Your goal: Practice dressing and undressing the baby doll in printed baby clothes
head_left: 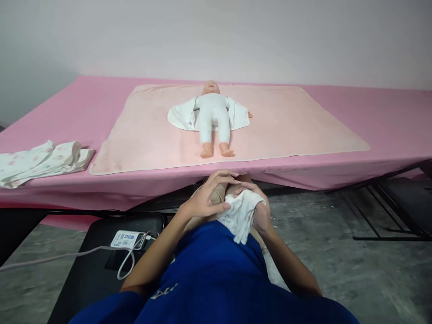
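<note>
Over my lap, my right hand [262,213] holds a crumpled white cloth [239,215] with small faint prints; it may be a small garment, but its folds hide the shape. My left hand [206,196] is beside it, fingers stretched out and thumb apart, the thumb tip at the cloth's edge. Beyond both hands a baby doll [214,112] lies on its back, head toward the wall and bare feet toward me. White clothing covers its body and legs, and a white garment [182,115] is spread open under it. One doll hand shows at the right.
Under the doll is a pale pink mat [286,121] on a pink-covered table [388,117]. Folded printed fabric [47,162] lies at the table's left front. A white device [127,239] with a cable rests on a black seat [91,270] at my left. Another dark chair [405,202] stands at right.
</note>
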A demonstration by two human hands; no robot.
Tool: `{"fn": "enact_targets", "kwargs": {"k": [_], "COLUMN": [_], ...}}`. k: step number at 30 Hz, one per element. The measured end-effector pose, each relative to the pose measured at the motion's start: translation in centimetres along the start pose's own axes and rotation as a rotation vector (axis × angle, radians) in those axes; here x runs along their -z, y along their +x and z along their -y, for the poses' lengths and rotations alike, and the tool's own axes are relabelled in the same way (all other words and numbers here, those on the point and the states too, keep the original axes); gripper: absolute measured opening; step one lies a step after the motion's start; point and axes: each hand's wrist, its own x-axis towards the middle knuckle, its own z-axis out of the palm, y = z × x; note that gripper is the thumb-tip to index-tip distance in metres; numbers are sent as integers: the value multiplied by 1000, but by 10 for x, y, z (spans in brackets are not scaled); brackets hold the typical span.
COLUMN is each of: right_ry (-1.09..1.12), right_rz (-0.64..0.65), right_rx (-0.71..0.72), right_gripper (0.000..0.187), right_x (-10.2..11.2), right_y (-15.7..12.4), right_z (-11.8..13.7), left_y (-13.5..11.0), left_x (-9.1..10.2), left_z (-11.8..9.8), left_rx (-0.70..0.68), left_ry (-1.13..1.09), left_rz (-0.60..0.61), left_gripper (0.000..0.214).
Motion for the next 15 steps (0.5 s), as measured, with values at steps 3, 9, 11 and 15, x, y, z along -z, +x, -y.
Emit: {"fn": "enact_targets", "kwargs": {"k": [3,9,11,15], "right_ry": [216,464,405,238], "right_rz": [-215,-444,-294,-124], "right_rx": [-91,-206,-178,-20], "right_gripper": [29,23,18,22], "right_x": [-4,16,27,40], "right_y": [7,36,45,54], "right_z": [3,-14,-24,-41], "left_y": [-10,-20,-23,-32], "left_x": [-1,-2,-3,-11], "left_z": [3,20,27,34], "left_rx": [-128,-145,-2,314], "left_ry": [147,352,307,163], "left_rz": [14,84,102,7], "left_gripper": [80,93,88,70]}}
